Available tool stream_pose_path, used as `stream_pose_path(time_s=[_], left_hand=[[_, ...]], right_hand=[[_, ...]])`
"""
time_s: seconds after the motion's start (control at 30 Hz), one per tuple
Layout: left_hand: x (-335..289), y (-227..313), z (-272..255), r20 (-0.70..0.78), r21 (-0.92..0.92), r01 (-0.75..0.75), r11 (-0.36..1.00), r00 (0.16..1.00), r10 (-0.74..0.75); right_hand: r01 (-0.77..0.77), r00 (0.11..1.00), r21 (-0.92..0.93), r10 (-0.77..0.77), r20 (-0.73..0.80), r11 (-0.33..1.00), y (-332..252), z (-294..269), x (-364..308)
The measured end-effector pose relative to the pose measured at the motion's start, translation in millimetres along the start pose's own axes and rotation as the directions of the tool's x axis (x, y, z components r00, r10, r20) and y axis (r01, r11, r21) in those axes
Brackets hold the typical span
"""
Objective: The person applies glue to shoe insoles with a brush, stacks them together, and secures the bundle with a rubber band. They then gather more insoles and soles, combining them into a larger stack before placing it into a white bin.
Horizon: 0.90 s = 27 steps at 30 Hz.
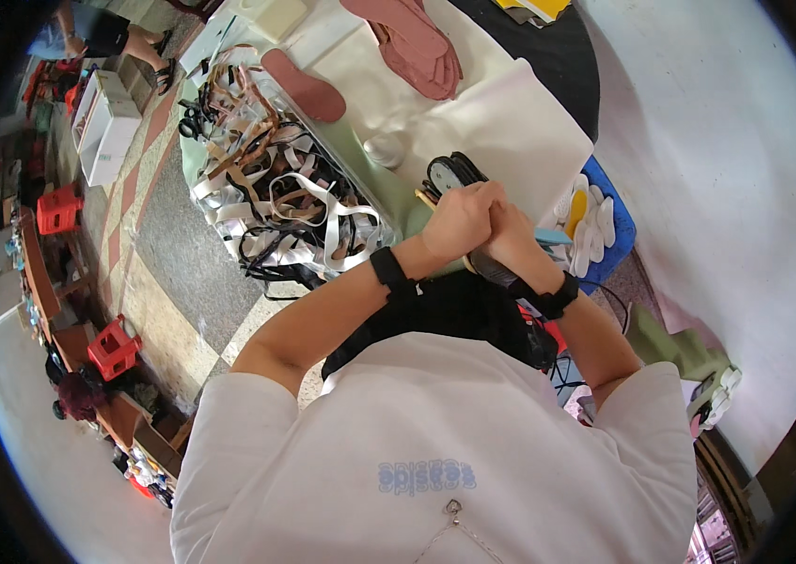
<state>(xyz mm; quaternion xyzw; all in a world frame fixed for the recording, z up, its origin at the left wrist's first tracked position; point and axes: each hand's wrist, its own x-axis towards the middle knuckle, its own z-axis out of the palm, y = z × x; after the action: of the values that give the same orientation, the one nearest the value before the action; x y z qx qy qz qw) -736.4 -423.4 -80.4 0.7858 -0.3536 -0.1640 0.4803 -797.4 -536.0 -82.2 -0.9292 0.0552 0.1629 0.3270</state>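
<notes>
My left hand [462, 222] and my right hand [514, 242] are pressed together at the near edge of the table, both with closed fingers. They grip a black, shoe-like piece [455, 170]; its rounded, layered end with a grey disc sticks out beyond my knuckles. A dark part also shows below my right hand. My fingers hide the middle, so its exact kind is unclear. Beside my left hand is the tip of a thin yellowish stick [425, 198]. A whitish cone-shaped thing [384, 149] stands just past it.
Left of my hands is a clear bin [360, 188] heaped with white, black and brown straps. Reddish-brown soles [417, 52] lie on the white-covered table [501, 122], with a single sole [304, 86] nearer the bin. White pieces fill a blue tray [616, 240] at right. Red stools [115, 348] stand on the floor.
</notes>
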Motion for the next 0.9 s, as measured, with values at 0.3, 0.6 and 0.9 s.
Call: stream_pose_path(time_s=[0.3, 0.6, 0.9], left_hand=[[-38.6, -32.5, -11.4, -0.074, -0.205, 0.300, 0.932, 0.944, -0.321], [-47.4, -56.0, -2.8, -0.075, -0.216, 0.476, 0.853, 0.863, -0.500], [-52.8, -53.2, -9.6, 0.535, -0.541, 0.838, 0.077, 0.413, -0.737]], right_hand=[[-0.300, 0.953, -0.062, 0.297, -0.059, 0.952, -30.2, 1.3, 3.9], [-0.303, 0.953, -0.134, 0.299, -0.053, 0.943, -32.4, 5.8, 2.7], [-0.100, 0.967, 0.253, 0.034, 0.254, 0.962, -3.4, -45.7, -0.3]])
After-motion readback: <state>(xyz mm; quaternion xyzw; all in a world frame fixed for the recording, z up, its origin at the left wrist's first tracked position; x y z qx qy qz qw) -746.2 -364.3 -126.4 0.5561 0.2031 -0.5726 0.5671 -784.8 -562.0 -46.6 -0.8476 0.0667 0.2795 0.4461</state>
